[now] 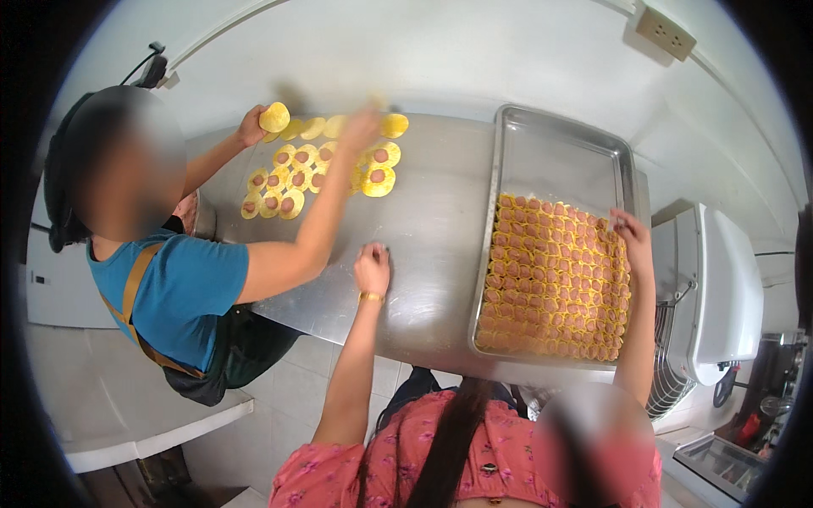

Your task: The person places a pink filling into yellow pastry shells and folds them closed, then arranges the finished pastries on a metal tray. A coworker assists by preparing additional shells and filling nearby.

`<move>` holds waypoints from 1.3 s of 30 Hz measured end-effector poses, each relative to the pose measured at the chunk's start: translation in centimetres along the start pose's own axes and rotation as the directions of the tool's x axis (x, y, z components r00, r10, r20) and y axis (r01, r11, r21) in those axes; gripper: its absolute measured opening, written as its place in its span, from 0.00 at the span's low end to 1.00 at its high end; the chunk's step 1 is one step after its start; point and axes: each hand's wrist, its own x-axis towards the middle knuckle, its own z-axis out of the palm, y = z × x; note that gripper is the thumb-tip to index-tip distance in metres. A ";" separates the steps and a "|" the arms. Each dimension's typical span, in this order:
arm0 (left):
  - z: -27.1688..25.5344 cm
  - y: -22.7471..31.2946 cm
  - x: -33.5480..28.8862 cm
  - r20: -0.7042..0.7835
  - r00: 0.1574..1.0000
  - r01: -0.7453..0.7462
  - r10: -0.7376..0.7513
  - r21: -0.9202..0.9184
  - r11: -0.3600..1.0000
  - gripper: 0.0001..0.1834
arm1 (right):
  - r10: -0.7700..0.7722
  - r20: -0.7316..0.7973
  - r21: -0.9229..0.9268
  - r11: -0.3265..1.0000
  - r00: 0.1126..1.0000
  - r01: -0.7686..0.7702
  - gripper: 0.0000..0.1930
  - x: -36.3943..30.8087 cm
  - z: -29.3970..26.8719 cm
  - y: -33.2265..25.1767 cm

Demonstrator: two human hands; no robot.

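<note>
Steel table [432, 254]: spans the middle of the view against a pale wall [406, 51], with a tray and flat wrappers on it.
Co-worker [169, 279]: at the person's left, in a blue T-shirt with tan straps, both arms over the table.
Metal tray [559, 157]: on the right part of the table, long side running away from the person.
White appliance [732, 296]: beyond the table's right end.
Filled dumplings [555, 279]: inside the tray, packed side by side in close rows over its near part; yellow wrappers, pinkish filling on top.
Flat round wrappers [378, 179]: on the table's far left part, yellow, many bearing 1 pink lump of filling.
Metal bowl [205, 216]: just beside the co-worker, partly hidden, pink mixture inside.
Right hand [633, 240]: at the tray's right side, fingers bent, tips by the far right corner of the dumplings; whether they grasp 1, I cannot tell.
Left hand [371, 271]: over the table between wrappers and tray, fingers curled inward; cannot tell if anything is inside.
Wrapper stack [274, 117]: in 1 of the co-worker's 2 hands; the other is blurred.
Wristband [371, 296]: thin, gold-coloured, on the left wrist.
</note>
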 end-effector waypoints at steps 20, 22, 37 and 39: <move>0.8 -3.6 7.0 0.252 0.965 0.097 -0.067 -0.106 0.990 0.09 | 0.009 0.187 -0.020 1.000 0.982 -0.006 0.19 -17.8 16.2 -9.3; -1.7 -5.7 2.9 0.377 0.925 0.114 -0.038 -0.182 0.977 0.07 | -0.045 0.266 0.122 0.992 0.963 0.013 0.17 -17.4 20.6 -9.3; -7.4 -6.9 -9.4 0.190 0.981 0.049 0.028 -0.391 0.919 0.17 | -0.094 0.180 -0.336 0.930 0.979 0.151 0.06 -17.9 40.5 -5.3; -7.5 -6.4 -9.5 0.209 0.978 0.080 0.010 -0.414 0.907 0.19 | -0.084 0.140 -0.350 0.928 0.987 0.128 0.07 -18.2 40.9 -5.4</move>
